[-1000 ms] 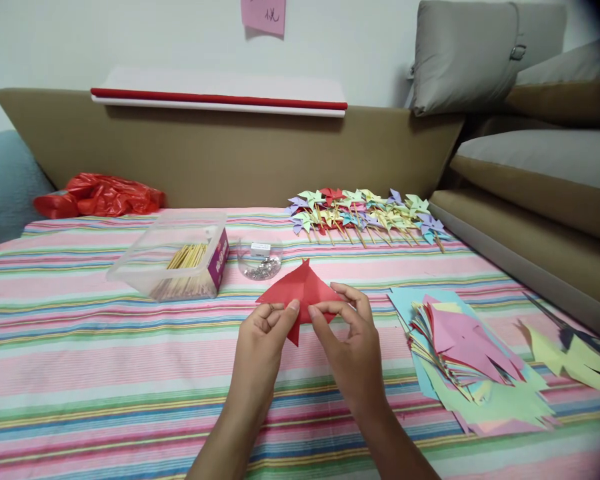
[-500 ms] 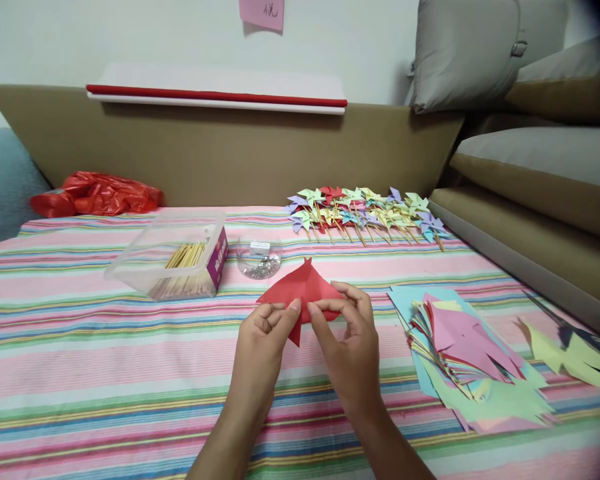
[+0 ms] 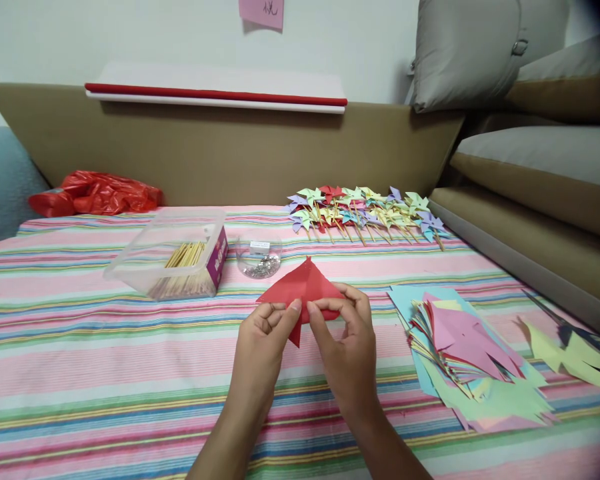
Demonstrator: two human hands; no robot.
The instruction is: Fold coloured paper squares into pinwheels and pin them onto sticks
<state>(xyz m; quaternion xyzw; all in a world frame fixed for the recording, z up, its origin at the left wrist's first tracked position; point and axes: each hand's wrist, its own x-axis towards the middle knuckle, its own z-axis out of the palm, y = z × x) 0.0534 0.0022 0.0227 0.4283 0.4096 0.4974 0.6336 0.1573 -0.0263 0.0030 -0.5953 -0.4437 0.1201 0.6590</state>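
Observation:
A piece of red paper (image 3: 303, 283), cut and partly folded, is held up between my two hands over the striped cloth. My left hand (image 3: 265, 333) pinches its left side, thumb near the middle and fingers curled beneath. On the other side my right hand (image 3: 347, 340) grips the paper between thumb and fingers, the thumb tip close to the centre. One red point hangs down between the thumbs, and another sticks up at the top. Just beyond the paper stands a clear round tub (image 3: 259, 259) with small silvery pieces and a white block.
A clear plastic box (image 3: 145, 270) of wooden sticks stands at left. Finished paper pinwheels (image 3: 360, 213) lie at the back. To the right are stacked cut papers (image 3: 473, 340), a yellow cut sheet (image 3: 575, 360) and dark scissors (image 3: 565, 327). Cushions (image 3: 535, 167) border the right; a red plastic bag (image 3: 107, 193) lies back left.
The fingers of my right hand have drawn in slightly along the paper's right edge. My left hand and the red paper stay nearly in place.

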